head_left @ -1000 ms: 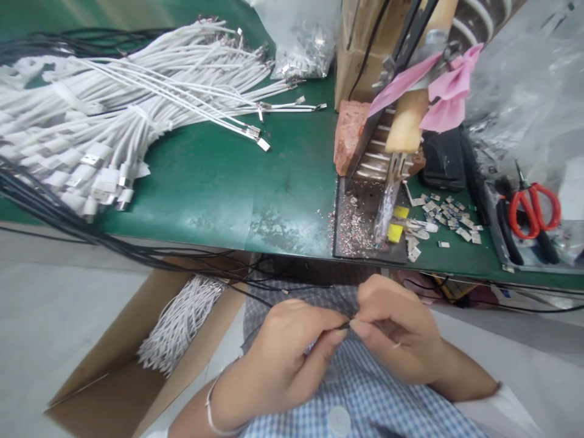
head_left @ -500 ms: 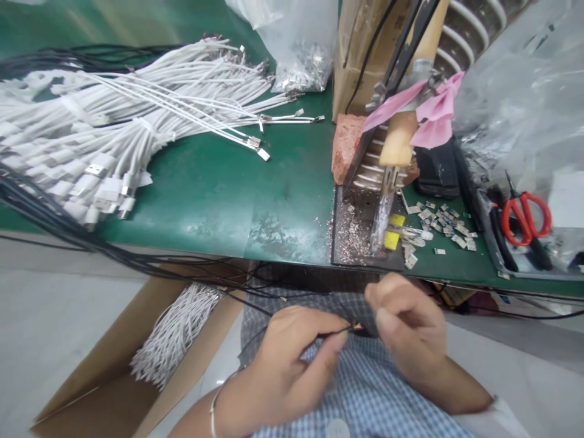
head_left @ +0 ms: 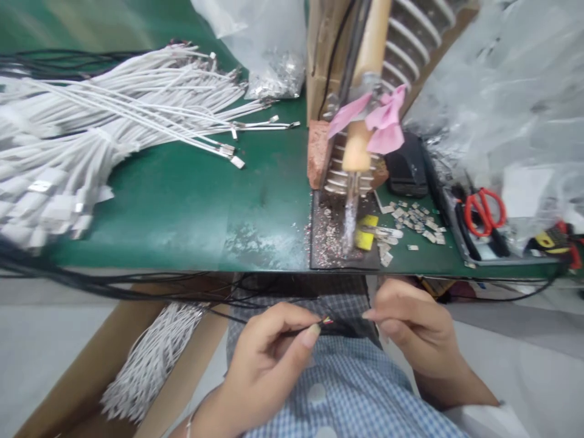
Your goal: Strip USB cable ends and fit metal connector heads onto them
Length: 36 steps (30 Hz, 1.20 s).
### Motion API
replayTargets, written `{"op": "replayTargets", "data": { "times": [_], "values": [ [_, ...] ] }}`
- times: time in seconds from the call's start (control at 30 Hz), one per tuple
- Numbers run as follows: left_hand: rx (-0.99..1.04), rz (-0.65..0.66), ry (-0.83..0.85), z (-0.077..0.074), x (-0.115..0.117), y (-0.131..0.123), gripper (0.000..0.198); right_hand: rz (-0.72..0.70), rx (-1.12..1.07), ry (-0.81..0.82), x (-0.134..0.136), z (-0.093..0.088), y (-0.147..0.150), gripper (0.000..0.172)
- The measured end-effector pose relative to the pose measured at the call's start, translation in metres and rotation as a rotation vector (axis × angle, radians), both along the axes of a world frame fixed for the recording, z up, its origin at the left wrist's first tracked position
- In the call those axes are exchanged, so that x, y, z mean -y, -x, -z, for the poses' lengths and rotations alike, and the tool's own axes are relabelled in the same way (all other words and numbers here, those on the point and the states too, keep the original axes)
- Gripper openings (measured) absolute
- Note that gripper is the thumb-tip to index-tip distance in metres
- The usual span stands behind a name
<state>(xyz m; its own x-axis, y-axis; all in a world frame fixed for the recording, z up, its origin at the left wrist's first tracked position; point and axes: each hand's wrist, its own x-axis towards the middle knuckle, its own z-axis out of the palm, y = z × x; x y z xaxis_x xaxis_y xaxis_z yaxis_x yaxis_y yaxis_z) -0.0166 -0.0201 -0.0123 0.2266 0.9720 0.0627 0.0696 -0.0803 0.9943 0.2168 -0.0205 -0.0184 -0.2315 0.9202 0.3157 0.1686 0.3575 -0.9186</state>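
My left hand (head_left: 269, 353) pinches the end of a thin black cable (head_left: 292, 331) over my lap; small coloured wire ends (head_left: 326, 320) stick out past thumb and forefinger. My right hand (head_left: 417, 331) hovers a little to the right of those wire ends, fingers curled, fingertips pressed together; I cannot make out anything between them. Both hands sit just below the front edge of the green table (head_left: 182, 207). A soldering iron (head_left: 356, 146) with a wooden handle and pink tape hangs on its stand above a dark tray (head_left: 328, 243) speckled with solder bits.
Bundles of white cables (head_left: 91, 134) cover the table's left. Black cables (head_left: 68, 280) trail off the front edge. A cardboard box (head_left: 91, 377) with white cables stands at lower left. Small metal connector parts (head_left: 415, 219), red scissors (head_left: 484, 210) and plastic bags (head_left: 269, 55) lie at right and back.
My right hand has come off the cable end and moved slightly right, leaving the coloured wire tips bare. The view has shifted to the right.
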Motion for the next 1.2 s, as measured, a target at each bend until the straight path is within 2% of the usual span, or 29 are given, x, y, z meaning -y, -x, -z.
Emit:
{"op": "replayTargets", "data": {
  "times": [0.07, 0.23, 0.33, 0.47, 0.6, 0.7, 0.77, 0.83, 0.9, 1.0, 1.2],
  "values": [
    [0.007, -0.042, 0.038, 0.003, 0.002, 0.002, 0.018, 0.087, 0.052, -0.074, -0.001, -0.002, -0.018, 0.018],
    [-0.004, -0.022, 0.127, 0.013, 0.003, 0.007, 0.011, 0.494, 0.381, -0.209, -0.013, -0.001, -0.057, 0.019],
    [0.02, -0.03, 0.136, 0.016, 0.0, 0.005, 0.006, 0.569, 0.6, -0.241, -0.029, 0.003, -0.067, 0.012],
    [0.04, -0.075, 0.176, 0.012, -0.003, -0.004, 0.003, 0.452, 0.768, -0.217, -0.046, 0.002, -0.073, 0.006],
    [0.104, -0.09, 0.288, 0.003, -0.006, -0.014, 0.007, 0.425, 0.808, -0.175, -0.042, -0.005, -0.07, 0.008],
    [0.168, -0.097, 0.385, -0.002, -0.007, -0.018, 0.009, 0.425, 0.573, -0.095, -0.025, -0.009, -0.054, 0.01],
    [0.209, -0.024, 0.407, -0.002, -0.008, -0.018, 0.009, 0.304, 0.302, -0.003, -0.012, -0.009, -0.037, 0.013],
    [0.269, 0.036, 0.392, -0.001, -0.009, -0.018, 0.009, 0.145, 0.142, -0.008, -0.004, -0.006, -0.017, 0.017],
    [0.335, 0.074, 0.363, 0.001, -0.009, -0.018, 0.009, 0.055, 0.076, -0.042, -0.001, 0.0, 0.0, 0.018],
    [0.391, 0.112, 0.339, 0.005, -0.007, -0.018, 0.007, 0.015, 0.019, -0.044, -0.002, 0.01, 0.016, 0.02],
    [0.423, 0.137, 0.338, 0.011, -0.005, -0.02, 0.008, -0.043, -0.017, 0.005, -0.004, 0.013, 0.022, 0.023]
  ]
}}
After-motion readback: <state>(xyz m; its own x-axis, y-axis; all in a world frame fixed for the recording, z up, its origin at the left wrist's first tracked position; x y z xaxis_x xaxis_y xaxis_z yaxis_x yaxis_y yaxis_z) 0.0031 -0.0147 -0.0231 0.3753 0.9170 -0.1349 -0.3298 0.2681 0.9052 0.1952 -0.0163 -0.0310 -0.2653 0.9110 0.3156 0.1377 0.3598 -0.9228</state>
